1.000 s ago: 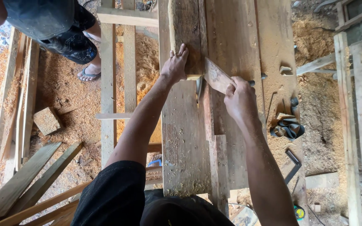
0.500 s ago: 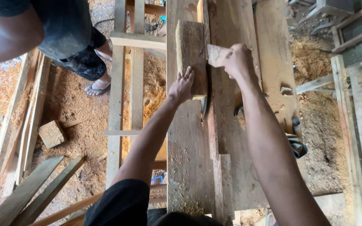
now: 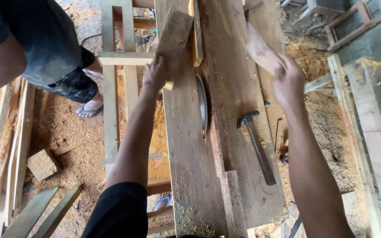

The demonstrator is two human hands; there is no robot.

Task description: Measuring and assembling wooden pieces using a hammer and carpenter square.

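Wooden block [image 3: 173, 39] in left hand [image 3: 154, 75], offcut [image 3: 261, 50] in right hand [image 3: 289, 81]

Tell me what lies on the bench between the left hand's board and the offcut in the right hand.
The saw blade stands in its slot between the left hand on the board and the right hand with the offcut. The hammer lies nearer.

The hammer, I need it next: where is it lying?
In the head view, the hammer lies on the wooden saw table, right of the saw blade, below the right hand.
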